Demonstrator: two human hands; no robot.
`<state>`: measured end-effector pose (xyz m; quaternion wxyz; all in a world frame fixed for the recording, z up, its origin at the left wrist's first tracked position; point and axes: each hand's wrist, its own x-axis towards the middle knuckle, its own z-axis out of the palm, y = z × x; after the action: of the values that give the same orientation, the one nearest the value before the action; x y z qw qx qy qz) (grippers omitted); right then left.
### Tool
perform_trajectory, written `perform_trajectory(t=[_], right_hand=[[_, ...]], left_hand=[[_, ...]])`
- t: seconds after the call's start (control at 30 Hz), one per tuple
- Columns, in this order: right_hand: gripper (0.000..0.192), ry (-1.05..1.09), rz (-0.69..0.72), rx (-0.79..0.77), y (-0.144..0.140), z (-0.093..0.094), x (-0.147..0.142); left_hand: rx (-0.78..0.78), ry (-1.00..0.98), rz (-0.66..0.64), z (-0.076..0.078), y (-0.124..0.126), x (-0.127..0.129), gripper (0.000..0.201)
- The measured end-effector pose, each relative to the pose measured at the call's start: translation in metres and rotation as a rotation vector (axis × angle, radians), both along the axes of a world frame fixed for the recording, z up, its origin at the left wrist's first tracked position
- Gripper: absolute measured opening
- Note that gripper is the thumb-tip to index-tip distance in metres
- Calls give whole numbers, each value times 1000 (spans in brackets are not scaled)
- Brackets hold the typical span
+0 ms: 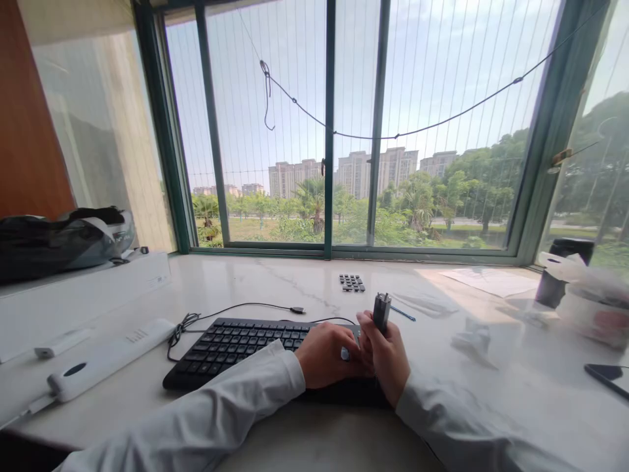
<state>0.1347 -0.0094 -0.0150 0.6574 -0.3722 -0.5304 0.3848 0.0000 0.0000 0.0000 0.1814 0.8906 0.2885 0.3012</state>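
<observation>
My right hand is wrapped round a dark grey metal tool, held upright, with small prongs at its top end; its lower part is hidden in the fist. Pressed close beside it, my left hand has its fingers curled over the right end of a black keyboard. A small shiny pale spot shows at the left fingers; what they hold, if anything, is hidden. Several loose black keycaps lie in rows behind the hands. A thin blue rod rests just past my right hand.
The keyboard's USB plug and coiled cable lie behind it. At left are a white power strip and a white box under a black bag. Clear plastic, a dark cup and a phone lie right.
</observation>
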Motion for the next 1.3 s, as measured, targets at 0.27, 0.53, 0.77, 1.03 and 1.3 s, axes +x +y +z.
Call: perform_trajectory(t=[0.27,0.53,0.77,1.03,1.3], right_hand=[[47,2,-2,-16,-1,4,-1],[48,6,-1,-36,2,1,-1],[50,10,4,-48,0,2,-1],[48,-6,-28,-27,2,0,-1],[50,-14,-19,-8,1,2,-1]], left_hand=[[-22,-11,7,2,-2,1,22],[-33,-14,14,2,-2,1,20],[-20,-12,15,-1,0,1,22],[-10,-9,22,-1,0,2,22],[-16,3,42,0,-1,2,23]])
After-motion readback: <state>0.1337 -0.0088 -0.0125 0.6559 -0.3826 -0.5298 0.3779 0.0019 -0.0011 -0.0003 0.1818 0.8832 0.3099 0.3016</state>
